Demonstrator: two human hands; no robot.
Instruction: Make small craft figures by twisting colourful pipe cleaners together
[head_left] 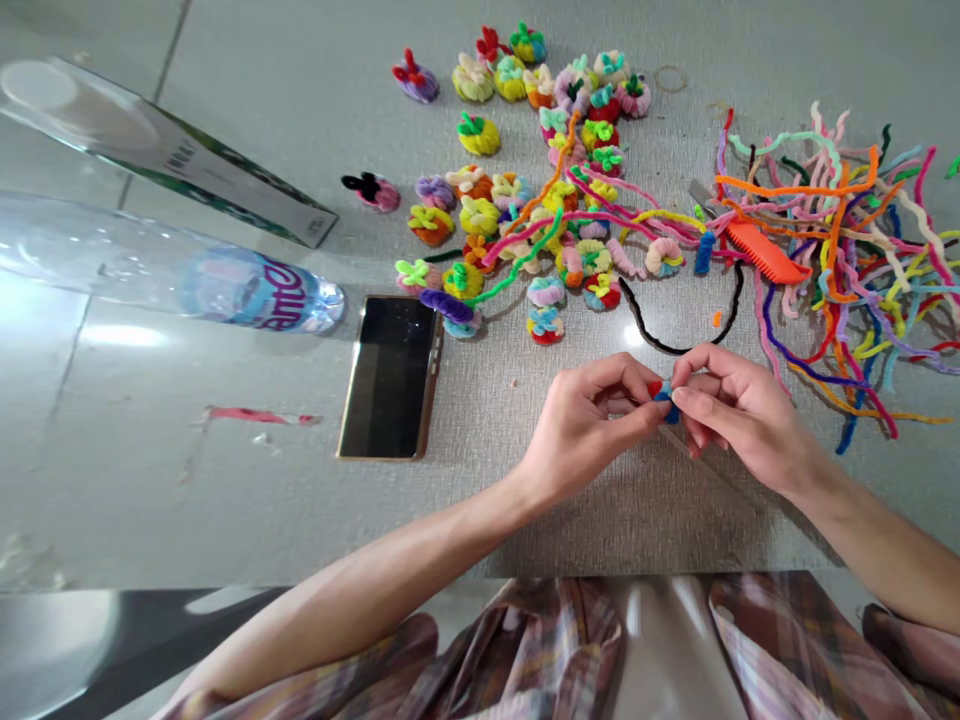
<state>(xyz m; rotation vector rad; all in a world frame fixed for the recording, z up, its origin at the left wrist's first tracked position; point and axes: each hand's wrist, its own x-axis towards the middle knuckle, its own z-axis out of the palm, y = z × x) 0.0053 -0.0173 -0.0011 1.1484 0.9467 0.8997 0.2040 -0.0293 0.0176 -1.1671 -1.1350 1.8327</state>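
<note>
Close to the front of the grey table, my left hand (600, 410) and my right hand (739, 410) meet fingertip to fingertip. Between them they pinch a small blue coil of pipe cleaner (665, 398) with a bit of red at its upper left. Fingers cover much of the piece. A black pipe cleaner (660, 343) curves on the table just beyond the hands. Farther away sits a cluster of small coiled pipe-cleaner ornaments (478, 216) in many colours. A tangle of loose pipe cleaners (840, 250) spreads to the right.
An orange-handled cutter (761, 250) lies at the left side of the tangle. A dark-screened phone (391, 380) rests left of my hands. Farther left are a clear plastic bottle (165, 265), a white carton (187, 150) and a red strip (262, 415). The table's front edge runs below my forearms.
</note>
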